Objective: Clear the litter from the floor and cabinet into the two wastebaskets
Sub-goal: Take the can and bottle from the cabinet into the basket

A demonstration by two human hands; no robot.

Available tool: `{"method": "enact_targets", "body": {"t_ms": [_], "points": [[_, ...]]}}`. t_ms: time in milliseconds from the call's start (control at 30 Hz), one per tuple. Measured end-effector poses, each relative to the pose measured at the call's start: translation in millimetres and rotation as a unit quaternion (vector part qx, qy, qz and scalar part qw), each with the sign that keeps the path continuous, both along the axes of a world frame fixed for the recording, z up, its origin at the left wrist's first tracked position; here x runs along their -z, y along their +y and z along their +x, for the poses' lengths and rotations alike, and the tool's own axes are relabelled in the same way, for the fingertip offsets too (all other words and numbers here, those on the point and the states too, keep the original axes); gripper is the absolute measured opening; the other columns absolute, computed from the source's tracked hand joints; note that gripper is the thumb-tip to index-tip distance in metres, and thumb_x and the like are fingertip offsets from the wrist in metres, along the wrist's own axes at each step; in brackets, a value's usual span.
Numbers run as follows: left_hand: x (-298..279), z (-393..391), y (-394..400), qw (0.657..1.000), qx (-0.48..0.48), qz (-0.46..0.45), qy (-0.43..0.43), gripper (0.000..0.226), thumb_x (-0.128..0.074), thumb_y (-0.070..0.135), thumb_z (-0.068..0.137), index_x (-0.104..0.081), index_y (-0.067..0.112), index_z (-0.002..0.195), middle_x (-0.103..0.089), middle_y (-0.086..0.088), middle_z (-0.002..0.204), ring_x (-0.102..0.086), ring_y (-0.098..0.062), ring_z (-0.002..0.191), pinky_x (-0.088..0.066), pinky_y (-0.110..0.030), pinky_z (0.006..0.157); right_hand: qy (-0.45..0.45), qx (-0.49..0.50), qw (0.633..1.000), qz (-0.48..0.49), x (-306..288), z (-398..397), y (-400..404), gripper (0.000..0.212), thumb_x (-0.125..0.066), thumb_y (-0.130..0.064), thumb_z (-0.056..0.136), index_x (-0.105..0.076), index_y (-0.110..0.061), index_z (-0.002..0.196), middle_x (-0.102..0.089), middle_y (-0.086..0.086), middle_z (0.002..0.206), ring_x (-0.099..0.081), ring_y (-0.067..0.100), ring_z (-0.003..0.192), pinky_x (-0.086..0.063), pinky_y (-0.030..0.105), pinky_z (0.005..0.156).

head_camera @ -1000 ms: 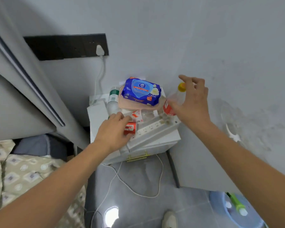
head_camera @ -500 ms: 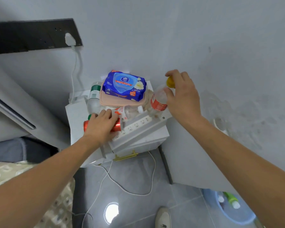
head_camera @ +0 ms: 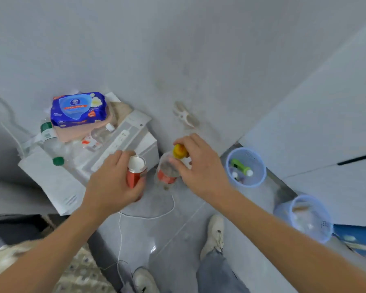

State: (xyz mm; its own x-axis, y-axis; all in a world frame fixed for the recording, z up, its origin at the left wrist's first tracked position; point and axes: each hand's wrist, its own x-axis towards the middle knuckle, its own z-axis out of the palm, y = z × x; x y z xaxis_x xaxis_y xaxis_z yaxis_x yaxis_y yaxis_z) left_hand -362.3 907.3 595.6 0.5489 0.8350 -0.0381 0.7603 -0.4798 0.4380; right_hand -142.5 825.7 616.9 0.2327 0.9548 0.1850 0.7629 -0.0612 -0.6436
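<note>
My left hand [head_camera: 112, 182] grips a red can [head_camera: 135, 173] with a white top, held upright off the cabinet's right edge. My right hand [head_camera: 197, 168] holds a clear bottle [head_camera: 167, 172] with a red label and yellow cap by its neck, over the floor. On the white cabinet [head_camera: 51, 182] lie a clear bottle with a green cap [head_camera: 51, 146] and a small clear bottle with a white cap [head_camera: 99, 135]. A blue wastebasket [head_camera: 246, 167] stands by the wall with a green bottle inside. A second blue wastebasket [head_camera: 306, 216] stands nearer on the right.
A blue wipes pack [head_camera: 79, 108] rests on a pink cloth on the cabinet, beside a white power strip [head_camera: 118, 142]. A white cable [head_camera: 156, 216] loops over the grey floor. My shoes [head_camera: 215, 235] stand below. Patterned bedding [head_camera: 80, 271] lies at the lower left.
Both hands lifted their items off the cabinet and moved right over the floor, toward the wastebaskets. The view swung right, bringing both wastebaskets into sight.
</note>
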Motion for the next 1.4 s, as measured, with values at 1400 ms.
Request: {"method": "enact_targets", "body": {"t_ms": [1400], "points": [[378.8, 490.2, -102.7, 0.988, 0.091, -0.067, 0.103, 0.053, -0.073, 0.049, 0.083, -0.053, 0.021, 0.123, -0.057, -0.002, 0.114, -0.056, -0.025, 0.103, -0.051, -0.04, 0.075, -0.053, 0.109, 0.969, -0.216, 375.2, 445.6, -102.7, 0.031, -0.075, -0.03, 0.079, -0.061, -0.013, 0.102, -0.054, 0.004, 0.103, -0.053, 0.024, 0.095, -0.052, 0.04, 0.072]]}}
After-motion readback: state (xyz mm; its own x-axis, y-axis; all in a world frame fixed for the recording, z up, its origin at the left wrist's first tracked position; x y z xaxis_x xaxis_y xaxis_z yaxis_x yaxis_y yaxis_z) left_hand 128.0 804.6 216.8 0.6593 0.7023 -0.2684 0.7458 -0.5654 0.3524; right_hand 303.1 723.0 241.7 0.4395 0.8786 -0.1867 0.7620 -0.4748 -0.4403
